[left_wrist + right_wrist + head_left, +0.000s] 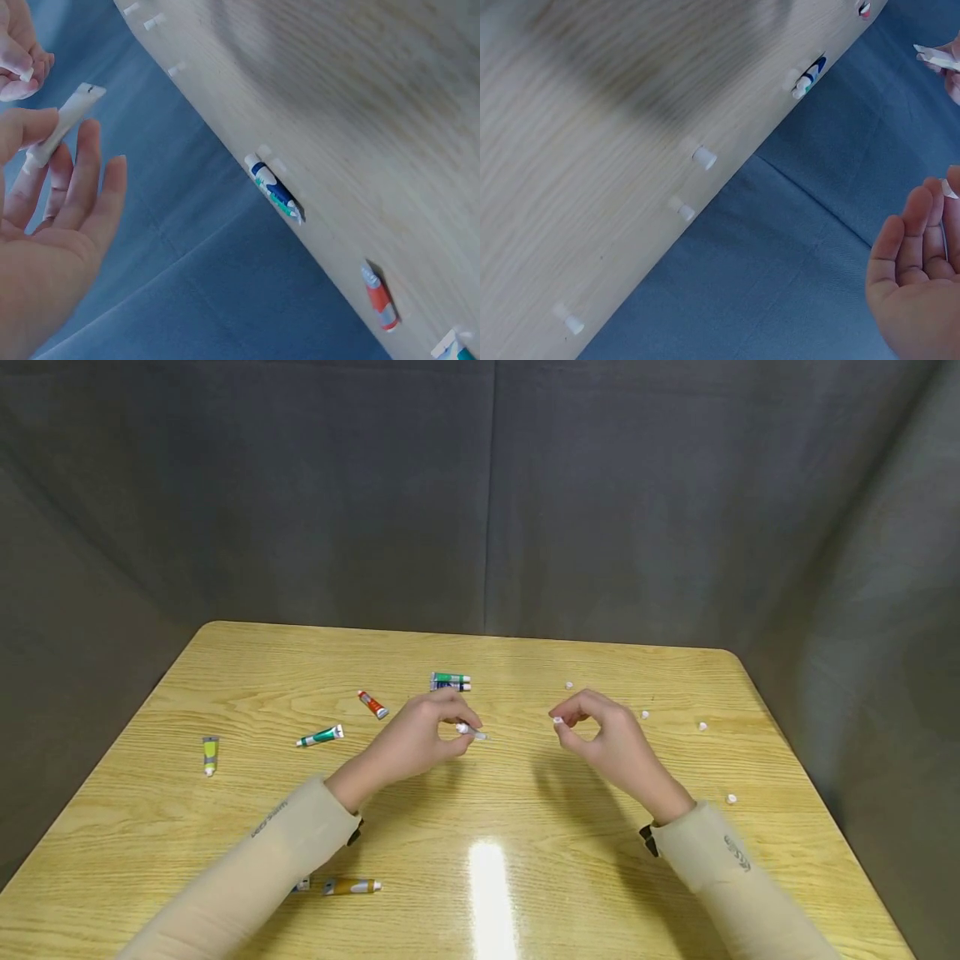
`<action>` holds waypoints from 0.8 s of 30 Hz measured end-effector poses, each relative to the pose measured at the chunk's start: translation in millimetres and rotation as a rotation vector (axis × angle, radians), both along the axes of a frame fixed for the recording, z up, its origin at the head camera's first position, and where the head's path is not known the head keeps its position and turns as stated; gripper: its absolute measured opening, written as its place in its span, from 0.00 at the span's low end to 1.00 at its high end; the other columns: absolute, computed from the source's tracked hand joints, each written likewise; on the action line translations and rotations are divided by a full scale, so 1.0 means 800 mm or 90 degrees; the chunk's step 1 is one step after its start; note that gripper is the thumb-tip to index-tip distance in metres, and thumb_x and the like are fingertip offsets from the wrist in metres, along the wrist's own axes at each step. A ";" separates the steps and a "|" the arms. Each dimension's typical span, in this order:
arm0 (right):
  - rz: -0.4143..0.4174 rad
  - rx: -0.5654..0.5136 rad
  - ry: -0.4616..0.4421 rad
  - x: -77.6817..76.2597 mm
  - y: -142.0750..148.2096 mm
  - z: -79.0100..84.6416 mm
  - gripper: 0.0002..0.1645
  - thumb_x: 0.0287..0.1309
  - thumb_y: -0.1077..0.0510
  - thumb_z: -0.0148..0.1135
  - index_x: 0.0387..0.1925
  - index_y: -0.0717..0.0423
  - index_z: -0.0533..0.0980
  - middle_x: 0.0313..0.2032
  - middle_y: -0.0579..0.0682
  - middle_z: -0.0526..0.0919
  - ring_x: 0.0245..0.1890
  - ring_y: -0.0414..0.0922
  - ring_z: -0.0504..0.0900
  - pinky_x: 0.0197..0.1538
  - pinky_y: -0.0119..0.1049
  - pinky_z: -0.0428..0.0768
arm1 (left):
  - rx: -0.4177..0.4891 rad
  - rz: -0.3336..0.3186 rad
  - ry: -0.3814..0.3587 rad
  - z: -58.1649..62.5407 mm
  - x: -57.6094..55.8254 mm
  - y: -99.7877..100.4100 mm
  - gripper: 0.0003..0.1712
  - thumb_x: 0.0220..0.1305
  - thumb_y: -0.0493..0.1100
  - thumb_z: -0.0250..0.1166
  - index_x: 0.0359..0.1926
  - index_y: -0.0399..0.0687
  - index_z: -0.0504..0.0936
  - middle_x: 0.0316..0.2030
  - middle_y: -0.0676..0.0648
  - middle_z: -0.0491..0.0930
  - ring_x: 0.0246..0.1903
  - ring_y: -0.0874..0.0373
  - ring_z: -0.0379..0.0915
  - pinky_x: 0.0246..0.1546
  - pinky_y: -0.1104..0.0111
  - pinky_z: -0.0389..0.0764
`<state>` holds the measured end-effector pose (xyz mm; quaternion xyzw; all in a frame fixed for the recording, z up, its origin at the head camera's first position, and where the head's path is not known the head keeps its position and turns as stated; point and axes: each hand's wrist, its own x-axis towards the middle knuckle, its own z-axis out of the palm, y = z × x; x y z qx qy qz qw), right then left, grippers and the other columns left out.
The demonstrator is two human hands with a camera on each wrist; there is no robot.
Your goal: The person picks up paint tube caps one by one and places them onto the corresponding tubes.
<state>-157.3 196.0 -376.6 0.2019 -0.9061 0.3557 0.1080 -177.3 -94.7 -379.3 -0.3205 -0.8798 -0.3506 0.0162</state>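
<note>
Above the middle of the table, my left hand (416, 731) pinches a small white paint tube (66, 120) between thumb and fingers. The tube slants, and its narrow white end points back toward the palm in the left wrist view. Across from it, a short gap to the right, my right hand (606, 731) holds a small white cap (557, 720) at the tips of its thumb and index finger. The right wrist view catches only a sliver of that cap, at the frame's edge. Tube and cap are apart.
Several white caps, one a front-right cap (732, 798), lie on the right. Green (450, 677) and blue tubes lie together at the back. Red (372, 704), teal (320, 736), yellow-green (210, 755) and ochre tubes (352, 886) lie leftward; the left sleeve partly hides another.
</note>
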 end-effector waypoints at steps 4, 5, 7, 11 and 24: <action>0.005 -0.006 0.007 0.004 -0.002 -0.003 0.07 0.64 0.63 0.67 0.41 0.50 0.85 0.38 0.44 0.87 0.40 0.41 0.83 0.46 0.36 0.81 | 0.046 0.008 -0.020 -0.003 0.002 -0.001 0.08 0.65 0.37 0.70 0.45 0.46 0.88 0.46 0.50 0.82 0.43 0.56 0.80 0.50 0.57 0.85; 0.006 -0.008 0.006 0.005 -0.003 -0.004 0.07 0.64 0.63 0.67 0.41 0.50 0.85 0.37 0.44 0.87 0.40 0.40 0.83 0.46 0.36 0.81 | 0.056 0.010 -0.023 -0.004 0.003 -0.001 0.08 0.65 0.36 0.70 0.45 0.46 0.87 0.47 0.49 0.83 0.43 0.56 0.80 0.50 0.57 0.85; 0.006 -0.010 0.006 0.006 -0.003 -0.006 0.07 0.64 0.63 0.67 0.41 0.50 0.85 0.37 0.43 0.87 0.40 0.40 0.82 0.46 0.36 0.81 | 0.073 0.014 -0.032 -0.005 0.003 -0.001 0.10 0.65 0.35 0.69 0.47 0.45 0.86 0.48 0.47 0.83 0.42 0.56 0.81 0.51 0.56 0.85; 0.005 -0.015 0.006 0.008 -0.003 -0.009 0.07 0.64 0.63 0.67 0.41 0.50 0.85 0.37 0.43 0.87 0.40 0.41 0.83 0.45 0.34 0.81 | 0.079 0.022 -0.036 -0.006 0.004 0.001 0.15 0.64 0.34 0.68 0.52 0.44 0.83 0.48 0.47 0.84 0.41 0.57 0.84 0.48 0.55 0.86; 0.039 -0.034 0.027 0.011 -0.008 -0.015 0.10 0.63 0.65 0.67 0.44 0.53 0.87 0.41 0.45 0.87 0.41 0.40 0.82 0.41 0.32 0.82 | 0.054 0.010 -0.030 -0.009 0.010 0.005 0.13 0.65 0.36 0.71 0.50 0.44 0.89 0.40 0.51 0.88 0.39 0.62 0.82 0.46 0.59 0.84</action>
